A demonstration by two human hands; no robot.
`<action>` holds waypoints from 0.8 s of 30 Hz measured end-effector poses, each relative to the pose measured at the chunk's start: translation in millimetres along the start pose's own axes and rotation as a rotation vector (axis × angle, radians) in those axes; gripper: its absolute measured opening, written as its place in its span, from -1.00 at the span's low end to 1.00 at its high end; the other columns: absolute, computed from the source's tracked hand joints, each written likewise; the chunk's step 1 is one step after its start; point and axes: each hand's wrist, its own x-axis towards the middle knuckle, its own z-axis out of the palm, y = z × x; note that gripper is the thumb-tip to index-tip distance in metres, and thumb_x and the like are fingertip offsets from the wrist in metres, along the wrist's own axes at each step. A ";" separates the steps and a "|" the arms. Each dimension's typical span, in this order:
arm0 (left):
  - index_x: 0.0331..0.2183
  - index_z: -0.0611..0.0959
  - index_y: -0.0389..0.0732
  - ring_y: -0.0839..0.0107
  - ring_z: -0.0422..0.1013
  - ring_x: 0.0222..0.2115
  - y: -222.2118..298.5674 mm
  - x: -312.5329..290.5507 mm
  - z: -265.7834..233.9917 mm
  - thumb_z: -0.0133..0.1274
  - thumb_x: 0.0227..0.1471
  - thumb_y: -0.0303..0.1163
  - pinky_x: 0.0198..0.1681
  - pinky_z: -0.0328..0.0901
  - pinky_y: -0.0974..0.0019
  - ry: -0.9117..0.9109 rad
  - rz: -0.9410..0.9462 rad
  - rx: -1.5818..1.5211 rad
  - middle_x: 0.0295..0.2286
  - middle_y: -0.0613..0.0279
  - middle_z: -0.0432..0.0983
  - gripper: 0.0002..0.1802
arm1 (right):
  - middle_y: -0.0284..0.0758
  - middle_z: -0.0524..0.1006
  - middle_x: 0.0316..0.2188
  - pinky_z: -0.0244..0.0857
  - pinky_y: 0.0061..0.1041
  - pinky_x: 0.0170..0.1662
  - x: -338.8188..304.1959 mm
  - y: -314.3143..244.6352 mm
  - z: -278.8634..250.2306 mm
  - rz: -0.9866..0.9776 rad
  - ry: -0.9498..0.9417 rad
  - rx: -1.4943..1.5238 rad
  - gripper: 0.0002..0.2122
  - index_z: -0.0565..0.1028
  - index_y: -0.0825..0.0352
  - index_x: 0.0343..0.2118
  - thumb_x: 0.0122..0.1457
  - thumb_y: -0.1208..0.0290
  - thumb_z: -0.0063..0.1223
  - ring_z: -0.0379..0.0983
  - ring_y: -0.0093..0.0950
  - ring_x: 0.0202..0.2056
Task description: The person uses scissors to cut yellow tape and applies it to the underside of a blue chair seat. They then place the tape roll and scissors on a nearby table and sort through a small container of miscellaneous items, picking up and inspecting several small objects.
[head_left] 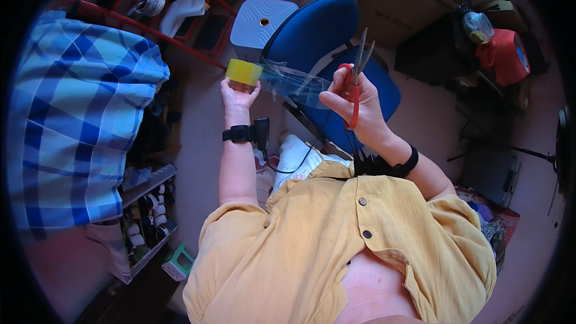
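Note:
A roll of yellowish packing tape [244, 71] rests in my left hand [239, 94], with the fingers closed round its lower side. From the roll, a clear strip of tape [294, 84] stretches across to my right hand [358, 103]. That hand has red-handled scissors [354, 97] in its grip, blades pointing up and partly apart. The strip's free end lies by the right thumb; whether the fingers pinch it is hard to tell. Black bands circle both my wrists.
Just beyond my hands is a blue chair [318, 24], beside a white stool [262, 23]. A red rack with shoes [159, 0] stands far left, behind a blue checked cloth [84, 114]. Cardboard box [390, 6], dark cabinet [435, 45] and red container [507, 57] occupy the far right.

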 end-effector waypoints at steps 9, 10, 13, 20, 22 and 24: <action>0.10 0.38 -0.10 0.19 0.16 0.18 -8.9 -0.2 0.7 -0.19 0.23 -0.10 0.19 0.12 -0.24 -0.116 0.127 -0.081 0.10 0.09 0.27 -0.52 | -0.44 0.47 -0.45 0.31 -0.68 -0.37 1.5 -3.1 10.4 0.047 -0.045 0.024 -0.76 0.44 0.20 -0.27 0.12 0.43 0.35 0.43 -0.62 -0.43; 0.12 0.36 -0.10 0.17 0.14 0.19 -5.5 3.5 1.5 -0.17 0.22 -0.10 0.19 0.12 -0.25 -0.142 0.167 -0.030 0.12 0.08 0.26 -0.51 | -0.44 0.47 -0.46 0.31 -0.67 -0.36 4.9 -3.1 11.0 0.064 -0.014 0.039 -0.75 0.43 0.19 -0.27 0.11 0.40 0.35 0.42 -0.60 -0.43; 0.18 0.32 -0.08 0.13 0.14 0.20 10.3 17.1 2.3 -0.13 0.25 -0.07 0.16 0.16 -0.24 -0.221 0.234 0.122 0.16 0.06 0.23 -0.45 | -0.43 0.45 -0.49 0.31 -0.66 -0.34 19.4 -0.3 12.7 0.144 0.093 0.118 -0.74 0.42 0.17 -0.29 0.10 0.35 0.36 0.40 -0.59 -0.44; 0.10 0.52 -0.22 0.40 0.45 -0.08 57.6 60.1 12.1 -0.05 0.30 -0.12 0.01 0.34 0.26 -0.268 0.533 0.915 -0.10 0.20 0.53 -0.52 | -0.39 0.46 -0.51 0.34 -0.58 -0.38 61.7 28.1 13.7 0.438 0.500 0.547 -0.78 0.48 0.19 -0.39 0.02 0.43 0.40 0.41 -0.57 -0.43; 0.08 0.53 -0.27 0.42 0.45 -0.11 66.8 72.9 17.7 -0.05 0.30 -0.13 0.00 0.34 0.29 -0.269 0.519 1.043 -0.12 0.20 0.54 -0.52 | -0.37 0.48 -0.50 0.37 -0.55 -0.38 68.6 41.3 16.7 0.498 0.665 0.606 -0.77 0.49 0.20 -0.38 0.02 0.44 0.41 0.42 -0.54 -0.42; 0.04 0.54 -0.36 0.26 0.51 -0.14 73.0 86.3 26.5 -0.03 0.28 -0.16 -0.01 0.35 0.21 -0.272 0.558 1.170 -0.15 0.04 0.59 -0.51 | -0.35 0.48 -0.50 0.38 -0.54 -0.40 74.5 56.1 20.7 0.524 0.713 0.631 -0.77 0.50 0.21 -0.37 0.01 0.45 0.42 0.43 -0.53 -0.42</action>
